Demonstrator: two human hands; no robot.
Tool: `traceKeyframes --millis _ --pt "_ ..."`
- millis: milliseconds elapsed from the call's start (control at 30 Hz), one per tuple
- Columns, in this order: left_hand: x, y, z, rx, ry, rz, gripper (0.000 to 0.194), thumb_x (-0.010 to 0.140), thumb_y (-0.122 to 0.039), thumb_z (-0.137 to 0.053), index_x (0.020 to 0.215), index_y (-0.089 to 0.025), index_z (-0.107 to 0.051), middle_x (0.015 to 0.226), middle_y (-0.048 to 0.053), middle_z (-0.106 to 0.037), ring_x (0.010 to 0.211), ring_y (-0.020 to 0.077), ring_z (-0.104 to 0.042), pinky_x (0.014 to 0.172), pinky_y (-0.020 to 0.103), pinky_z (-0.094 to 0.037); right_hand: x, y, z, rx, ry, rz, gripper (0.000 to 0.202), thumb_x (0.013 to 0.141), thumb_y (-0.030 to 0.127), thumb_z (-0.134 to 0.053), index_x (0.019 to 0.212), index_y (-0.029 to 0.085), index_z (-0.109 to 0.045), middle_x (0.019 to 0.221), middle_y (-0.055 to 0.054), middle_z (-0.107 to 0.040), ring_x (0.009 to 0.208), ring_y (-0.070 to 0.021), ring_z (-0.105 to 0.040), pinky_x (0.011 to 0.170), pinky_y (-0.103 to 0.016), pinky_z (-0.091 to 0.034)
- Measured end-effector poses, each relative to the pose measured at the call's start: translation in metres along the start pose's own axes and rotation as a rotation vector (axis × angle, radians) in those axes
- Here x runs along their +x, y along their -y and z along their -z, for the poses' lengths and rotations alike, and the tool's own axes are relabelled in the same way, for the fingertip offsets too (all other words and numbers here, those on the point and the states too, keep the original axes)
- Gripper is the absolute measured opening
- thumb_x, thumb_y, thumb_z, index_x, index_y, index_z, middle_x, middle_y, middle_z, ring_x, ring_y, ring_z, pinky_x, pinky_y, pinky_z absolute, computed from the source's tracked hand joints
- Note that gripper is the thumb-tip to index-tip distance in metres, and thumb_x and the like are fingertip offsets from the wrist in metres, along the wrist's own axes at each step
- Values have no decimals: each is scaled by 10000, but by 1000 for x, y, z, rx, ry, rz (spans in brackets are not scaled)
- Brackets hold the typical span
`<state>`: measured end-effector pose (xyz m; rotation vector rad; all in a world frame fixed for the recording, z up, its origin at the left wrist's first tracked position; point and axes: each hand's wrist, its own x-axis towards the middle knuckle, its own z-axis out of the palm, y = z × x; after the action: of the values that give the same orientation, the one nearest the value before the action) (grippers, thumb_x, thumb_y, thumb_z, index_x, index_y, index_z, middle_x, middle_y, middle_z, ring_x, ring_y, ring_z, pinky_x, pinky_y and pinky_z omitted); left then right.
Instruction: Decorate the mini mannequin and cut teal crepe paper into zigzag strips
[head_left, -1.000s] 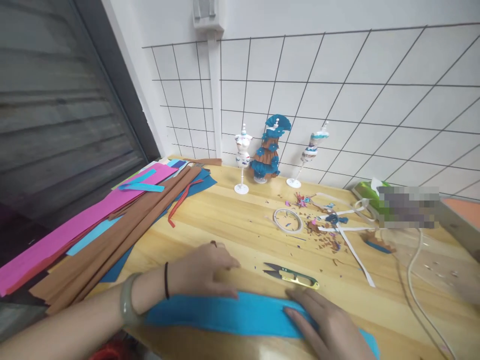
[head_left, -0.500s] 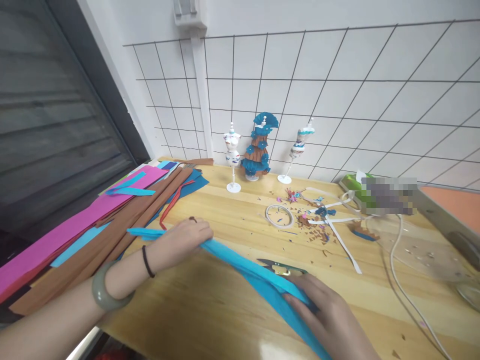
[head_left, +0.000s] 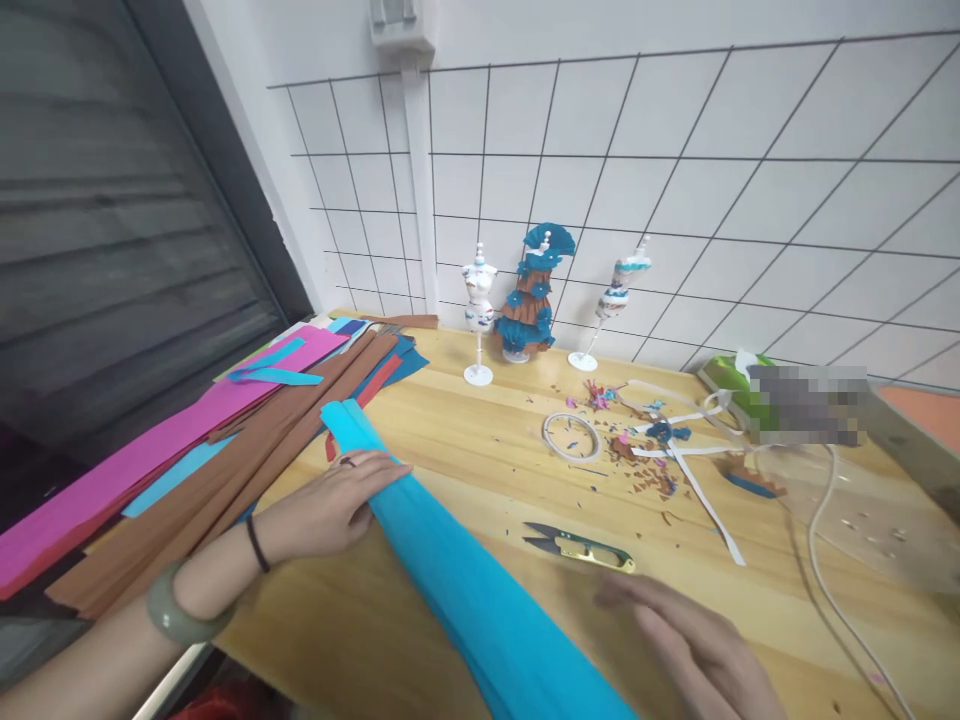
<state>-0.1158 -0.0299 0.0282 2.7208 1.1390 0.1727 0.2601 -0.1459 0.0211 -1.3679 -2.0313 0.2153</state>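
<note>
A long folded strip of bright blue crepe paper (head_left: 457,560) runs diagonally across the table toward the bottom edge of the view. My left hand (head_left: 337,500) grips it near its far end, fingers over the top and thumb at the near side. My right hand (head_left: 694,650), slightly blurred, holds nothing; its fingers are extended, to the right of the strip. Just beyond those fingertips lies a pair of thread snips (head_left: 581,548), blades pointing left.
Crepe paper in pink (head_left: 187,435), brown and other colours is stacked at left. Bare mini mannequins (head_left: 478,300) flank a mannequin in a blue-brown paper dress (head_left: 534,300). A tape roll (head_left: 571,438), scraps and white ribbon (head_left: 705,500) lie right of centre; a white cable (head_left: 817,560) crosses the right.
My right hand has let go of the blue crepe paper and moved right. The strip now lies wider and flatter, and the snips are uncovered. My left hand has shifted slightly left and down.
</note>
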Motion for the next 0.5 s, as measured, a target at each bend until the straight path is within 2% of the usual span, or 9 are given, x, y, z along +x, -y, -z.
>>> traceKeyframes --millis 67,133,267,367,500 --pt "-4 -3 1 -15 15 9 594 759 -59 -433 1319 -243 -358 1250 60 -501 1201 211 -401 1017 383 -313 3 -13 -11 -94 -29 8 206 884 340 -483 991 247 -633 985 -34 -705 914 -195 -655 757 -279 -554" --pt "-5 -6 1 -15 19 19 575 759 -79 -456 1305 -243 -383 1228 64 -506 1187 220 -404 1011 392 -314 5 -26 -23 -185 -24 34 270 865 369 -507 1046 208 -627 1046 -81 -677 977 -241 -618 813 -367 -527" --pt "-2 -9 -5 19 -14 50 506 740 -43 -453 1200 -248 -500 1106 59 -542 1059 203 -476 929 360 -372 2 -45 -38 -282 62 61 278 893 345 -456 990 185 -661 1016 -99 -680 941 -249 -618 809 -410 -506" --pt "4 -5 -10 85 -54 39 417 769 -52 -445 1122 -242 -560 1026 57 -558 1002 200 -494 888 356 -388 -1 -55 -35 -378 68 35 317 911 326 -398 955 182 -677 989 -111 -688 893 -270 -632 774 -439 -506" --pt "13 -1 -17 195 -131 -13 287 830 -93 -434 1044 -210 -586 981 62 -572 974 198 -500 904 383 -372 0 -57 -21 -465 -12 -4 374 909 340 -355 930 151 -677 955 -144 -685 855 -306 -631 729 -475 -510"
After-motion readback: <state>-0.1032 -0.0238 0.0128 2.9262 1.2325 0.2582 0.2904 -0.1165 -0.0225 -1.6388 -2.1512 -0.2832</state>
